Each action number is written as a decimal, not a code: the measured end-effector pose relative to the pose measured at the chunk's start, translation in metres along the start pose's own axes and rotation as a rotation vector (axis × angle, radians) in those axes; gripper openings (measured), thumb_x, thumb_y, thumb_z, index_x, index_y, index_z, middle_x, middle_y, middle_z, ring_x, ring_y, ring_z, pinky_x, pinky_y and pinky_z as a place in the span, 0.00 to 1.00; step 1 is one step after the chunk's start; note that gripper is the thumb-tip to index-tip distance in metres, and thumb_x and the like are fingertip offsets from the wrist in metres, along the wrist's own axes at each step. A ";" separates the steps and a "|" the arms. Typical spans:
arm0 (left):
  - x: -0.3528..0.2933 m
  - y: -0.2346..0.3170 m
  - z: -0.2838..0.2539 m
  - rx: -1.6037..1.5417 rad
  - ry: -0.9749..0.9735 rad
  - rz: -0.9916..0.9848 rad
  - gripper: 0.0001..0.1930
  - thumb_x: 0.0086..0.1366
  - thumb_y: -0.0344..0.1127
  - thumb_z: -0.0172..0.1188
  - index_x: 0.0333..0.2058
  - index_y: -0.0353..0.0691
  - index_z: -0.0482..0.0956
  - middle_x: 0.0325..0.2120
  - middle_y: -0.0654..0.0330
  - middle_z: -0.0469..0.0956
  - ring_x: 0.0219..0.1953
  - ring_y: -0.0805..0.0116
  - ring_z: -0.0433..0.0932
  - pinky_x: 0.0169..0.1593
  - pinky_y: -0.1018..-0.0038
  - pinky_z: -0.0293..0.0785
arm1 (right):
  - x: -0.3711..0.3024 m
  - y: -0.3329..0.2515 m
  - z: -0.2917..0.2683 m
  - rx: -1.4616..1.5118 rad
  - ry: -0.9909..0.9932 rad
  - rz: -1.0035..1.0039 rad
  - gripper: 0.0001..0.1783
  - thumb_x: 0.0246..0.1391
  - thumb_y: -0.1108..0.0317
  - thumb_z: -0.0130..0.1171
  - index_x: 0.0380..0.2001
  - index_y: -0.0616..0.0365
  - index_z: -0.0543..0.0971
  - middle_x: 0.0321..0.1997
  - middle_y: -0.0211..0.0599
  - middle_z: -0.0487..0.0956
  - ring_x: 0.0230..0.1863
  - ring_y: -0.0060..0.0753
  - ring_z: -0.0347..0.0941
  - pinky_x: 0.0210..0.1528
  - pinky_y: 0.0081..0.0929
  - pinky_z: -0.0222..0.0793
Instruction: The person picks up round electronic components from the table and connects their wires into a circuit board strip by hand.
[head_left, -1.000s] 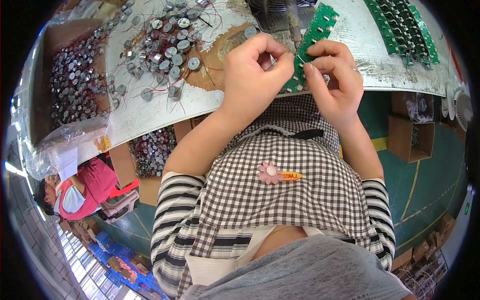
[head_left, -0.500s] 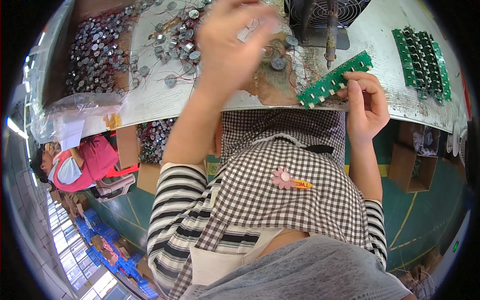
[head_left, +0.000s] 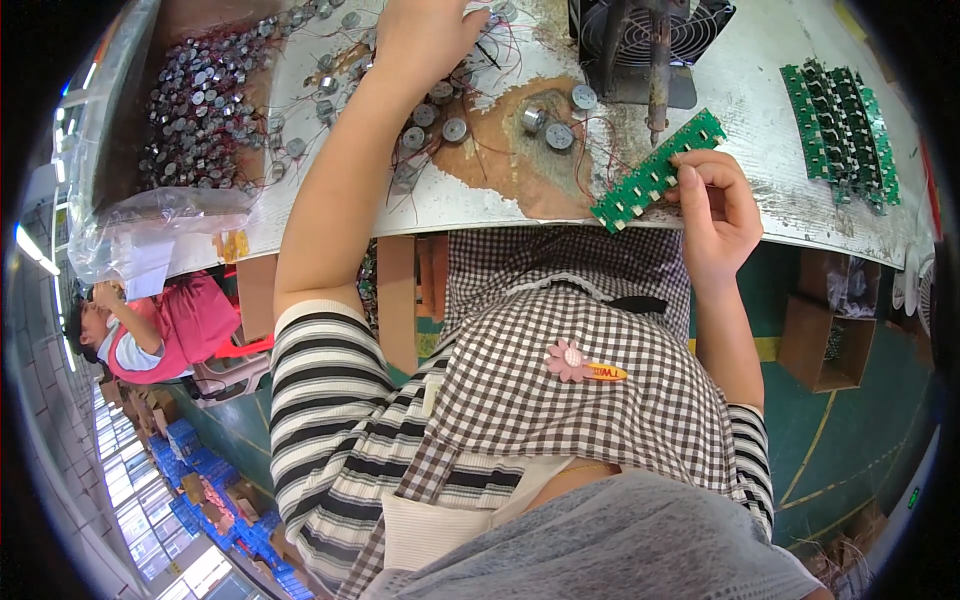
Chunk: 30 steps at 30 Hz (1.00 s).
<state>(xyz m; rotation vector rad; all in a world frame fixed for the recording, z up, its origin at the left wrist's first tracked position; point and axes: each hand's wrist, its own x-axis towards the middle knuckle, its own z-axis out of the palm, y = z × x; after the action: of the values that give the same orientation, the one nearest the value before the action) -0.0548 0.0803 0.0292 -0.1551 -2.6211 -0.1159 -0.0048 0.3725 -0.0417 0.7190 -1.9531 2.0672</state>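
My right hand pinches a long green circuit board between thumb and fingers. The board is tilted above the table's near edge, with small white connectors along one side. Its upper end is near the tip of an upright soldering iron. My left hand is stretched to the far side, over small round metal motors with thin red and dark wires. Its fingertips are partly cut off by the frame's top edge, so whether it holds anything is hidden. Several more motors lie between the hands.
A black fan stands behind the iron. More green boards lie stacked at the right. A heap of motors fills a box at the left, with clear plastic at its edge. Another person sits at the far left.
My left hand has moved left and farther away, uncovering motors on the brown patch. My right hand and the board have shifted slightly left and nearer me.
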 end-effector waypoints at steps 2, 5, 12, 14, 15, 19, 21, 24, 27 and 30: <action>0.007 0.009 -0.001 -0.097 -0.028 0.002 0.06 0.53 0.34 0.59 0.27 0.39 0.80 0.26 0.51 0.74 0.35 0.49 0.74 0.38 0.60 0.71 | 0.000 0.001 0.000 -0.004 0.000 -0.002 0.02 0.55 0.81 0.54 0.29 0.67 0.72 0.38 0.41 0.76 0.26 0.16 0.69 0.28 0.12 0.66; 0.007 -0.003 0.012 -0.157 -0.047 0.069 0.08 0.54 0.34 0.59 0.32 0.38 0.80 0.26 0.51 0.75 0.34 0.52 0.74 0.37 0.61 0.71 | 0.001 0.001 0.000 -0.032 -0.015 -0.007 0.02 0.54 0.82 0.55 0.29 0.67 0.72 0.37 0.41 0.76 0.27 0.16 0.69 0.28 0.12 0.65; -0.008 0.011 -0.026 -0.807 0.022 -0.485 0.08 0.57 0.32 0.60 0.32 0.33 0.80 0.24 0.57 0.77 0.29 0.68 0.75 0.36 0.74 0.70 | -0.001 0.003 -0.001 0.001 -0.007 -0.024 0.02 0.54 0.82 0.55 0.28 0.67 0.72 0.36 0.40 0.76 0.28 0.15 0.68 0.28 0.12 0.64; -0.023 0.018 -0.029 -1.008 0.001 -0.417 0.05 0.55 0.29 0.62 0.30 0.34 0.80 0.30 0.58 0.78 0.32 0.68 0.77 0.39 0.74 0.71 | -0.001 0.003 0.000 -0.006 0.005 -0.016 0.03 0.54 0.82 0.55 0.28 0.67 0.72 0.36 0.40 0.76 0.28 0.15 0.68 0.28 0.11 0.64; -0.038 0.024 -0.027 -1.161 0.045 -0.281 0.04 0.55 0.28 0.63 0.28 0.34 0.79 0.36 0.59 0.79 0.35 0.71 0.78 0.41 0.76 0.72 | -0.001 0.002 0.000 -0.008 -0.001 -0.016 0.03 0.54 0.82 0.55 0.28 0.67 0.72 0.37 0.40 0.76 0.28 0.15 0.68 0.28 0.11 0.64; -0.082 0.078 -0.045 -1.644 -0.436 -0.668 0.06 0.59 0.29 0.60 0.33 0.33 0.75 0.41 0.52 0.76 0.40 0.64 0.80 0.40 0.76 0.75 | 0.001 0.002 -0.003 -0.014 -0.060 -0.031 0.03 0.54 0.80 0.55 0.29 0.67 0.71 0.38 0.41 0.75 0.27 0.16 0.67 0.28 0.12 0.63; -0.098 0.090 -0.036 -1.654 -0.507 -0.687 0.06 0.61 0.29 0.59 0.35 0.34 0.74 0.34 0.57 0.77 0.32 0.73 0.78 0.33 0.83 0.72 | 0.002 0.000 -0.002 0.049 -0.095 -0.055 0.04 0.55 0.78 0.55 0.30 0.67 0.70 0.39 0.42 0.75 0.27 0.16 0.67 0.29 0.12 0.64; -0.101 0.104 -0.026 -1.720 -0.503 -0.718 0.07 0.62 0.31 0.59 0.36 0.34 0.75 0.26 0.64 0.77 0.25 0.81 0.72 0.30 0.87 0.68 | 0.002 -0.002 -0.001 0.054 -0.124 -0.039 0.03 0.54 0.80 0.53 0.31 0.67 0.70 0.41 0.43 0.75 0.27 0.16 0.67 0.31 0.12 0.66; -0.096 0.118 -0.021 -1.615 -0.366 -0.768 0.07 0.61 0.30 0.60 0.35 0.32 0.76 0.23 0.67 0.75 0.22 0.85 0.68 0.25 0.87 0.64 | 0.005 -0.004 -0.002 -0.113 -0.153 -0.123 0.03 0.50 0.81 0.56 0.29 0.67 0.72 0.39 0.44 0.76 0.26 0.19 0.71 0.29 0.14 0.69; -0.092 0.121 -0.014 -1.530 -0.354 -0.714 0.07 0.60 0.30 0.62 0.32 0.32 0.78 0.22 0.68 0.74 0.23 0.86 0.68 0.25 0.86 0.63 | 0.008 -0.012 -0.001 -0.236 -0.179 -0.210 0.03 0.47 0.81 0.59 0.25 0.67 0.74 0.37 0.45 0.77 0.25 0.23 0.74 0.26 0.16 0.71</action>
<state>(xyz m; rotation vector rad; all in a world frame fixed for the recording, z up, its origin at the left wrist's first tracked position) 0.0472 0.1902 0.0023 0.2847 -2.1119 -2.4082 -0.0063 0.3734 -0.0275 1.0352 -2.0666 1.6689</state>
